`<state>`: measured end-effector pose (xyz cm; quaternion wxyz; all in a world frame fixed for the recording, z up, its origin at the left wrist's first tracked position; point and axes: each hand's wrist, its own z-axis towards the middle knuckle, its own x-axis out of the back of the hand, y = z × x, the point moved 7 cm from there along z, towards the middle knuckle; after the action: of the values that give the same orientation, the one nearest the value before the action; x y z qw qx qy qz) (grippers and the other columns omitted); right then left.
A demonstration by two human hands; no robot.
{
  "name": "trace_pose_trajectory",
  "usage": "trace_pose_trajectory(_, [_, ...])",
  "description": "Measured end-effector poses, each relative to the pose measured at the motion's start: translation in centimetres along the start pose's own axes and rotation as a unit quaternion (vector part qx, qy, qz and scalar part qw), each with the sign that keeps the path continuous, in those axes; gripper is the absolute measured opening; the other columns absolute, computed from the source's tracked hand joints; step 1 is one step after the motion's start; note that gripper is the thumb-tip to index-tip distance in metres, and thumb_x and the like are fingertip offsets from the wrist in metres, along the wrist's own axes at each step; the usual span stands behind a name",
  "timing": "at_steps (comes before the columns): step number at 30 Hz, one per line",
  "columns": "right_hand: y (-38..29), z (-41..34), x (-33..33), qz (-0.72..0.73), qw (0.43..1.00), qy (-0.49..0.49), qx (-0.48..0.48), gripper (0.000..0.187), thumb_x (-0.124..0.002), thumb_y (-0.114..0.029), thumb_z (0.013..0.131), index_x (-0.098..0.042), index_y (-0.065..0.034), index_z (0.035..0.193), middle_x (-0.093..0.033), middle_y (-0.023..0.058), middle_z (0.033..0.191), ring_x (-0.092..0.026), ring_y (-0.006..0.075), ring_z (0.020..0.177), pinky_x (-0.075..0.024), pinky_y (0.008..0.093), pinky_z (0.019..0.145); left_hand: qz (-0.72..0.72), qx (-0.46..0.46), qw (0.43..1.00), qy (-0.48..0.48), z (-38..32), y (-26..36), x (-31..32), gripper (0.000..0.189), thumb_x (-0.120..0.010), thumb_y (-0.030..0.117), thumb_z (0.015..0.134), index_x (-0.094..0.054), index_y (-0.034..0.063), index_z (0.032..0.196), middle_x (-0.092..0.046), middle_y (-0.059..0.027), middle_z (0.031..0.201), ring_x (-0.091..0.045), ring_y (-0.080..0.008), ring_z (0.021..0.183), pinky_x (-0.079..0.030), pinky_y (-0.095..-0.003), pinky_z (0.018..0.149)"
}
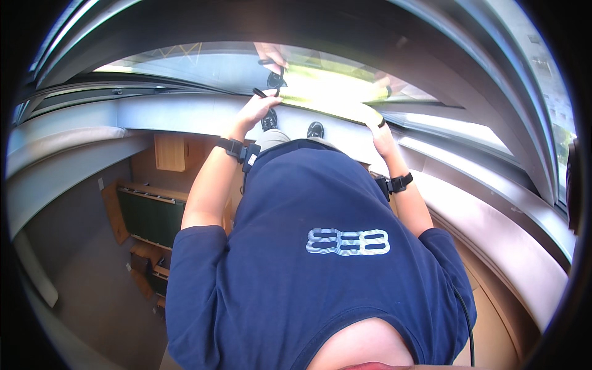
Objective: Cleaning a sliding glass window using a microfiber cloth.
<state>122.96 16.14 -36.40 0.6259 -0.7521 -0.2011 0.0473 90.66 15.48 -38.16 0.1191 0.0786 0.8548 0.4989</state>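
My left hand (255,112) grips a black loop-like end piece (264,94) of a long yellow-green item (296,101). At the item's other end, my right hand (380,138) is closed around it beside a second black part (381,122). Strong glare washes out the middle, so I cannot tell exactly what the item is. It is stretched between both hands, close to the window pane (226,69). The glass mirrors the hands and the item; whether the item touches it is unclear.
My black shoes (316,129) stand on a white sill (185,111) along the window. Dark window frames (208,27) curve ahead and to the right. Well below on the left are a wooden cabinet (170,152) and a dark green panel (150,210) above the floor (88,296).
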Motion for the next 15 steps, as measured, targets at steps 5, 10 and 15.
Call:
trace_pose_trajectory(5, [-0.5,0.5,0.5,-0.037,0.999,0.023,-0.007,0.037,-0.046,-0.016,0.094,-0.053,0.0047,0.123,-0.058,0.0126,0.124,-0.052,0.0218,0.116,-0.0362,0.0315,0.101,0.090,0.023,0.993,-0.077,1.3,-0.3,-0.3,0.039,-0.050,0.016,0.093,-0.052,0.0021,0.128,-0.059,-0.0034,0.119,-0.050,-0.0116,0.102,-0.039,-0.0274,0.092])
trace_pose_trajectory(10, [2.0,-0.2,0.3,0.034,0.994,0.042,-0.093,0.037,-0.046,-0.019,0.095,-0.053,0.0038,0.123,-0.057,0.0084,0.123,-0.048,0.0185,0.117,-0.0343,0.0313,0.102,0.201,-0.030,0.963,-0.179,3.6,-2.0,-2.9,0.039,-0.049,0.018,0.092,-0.052,0.0063,0.129,-0.057,-0.0068,0.119,-0.049,-0.0137,0.104,-0.039,-0.0301,0.095])
trace_pose_trajectory(15, [5.7,-0.1,1.7,-0.011,0.994,0.063,-0.086,0.043,-0.045,-0.025,0.098,-0.045,0.0031,0.130,-0.053,0.0115,0.127,-0.045,0.0202,0.122,-0.0316,0.0321,0.105,0.175,0.079,0.974,-0.125,3.6,-1.5,-3.3,0.034,-0.045,0.013,0.091,-0.054,0.0029,0.122,-0.059,-0.0098,0.118,-0.051,-0.0204,0.106,-0.038,-0.0349,0.096])
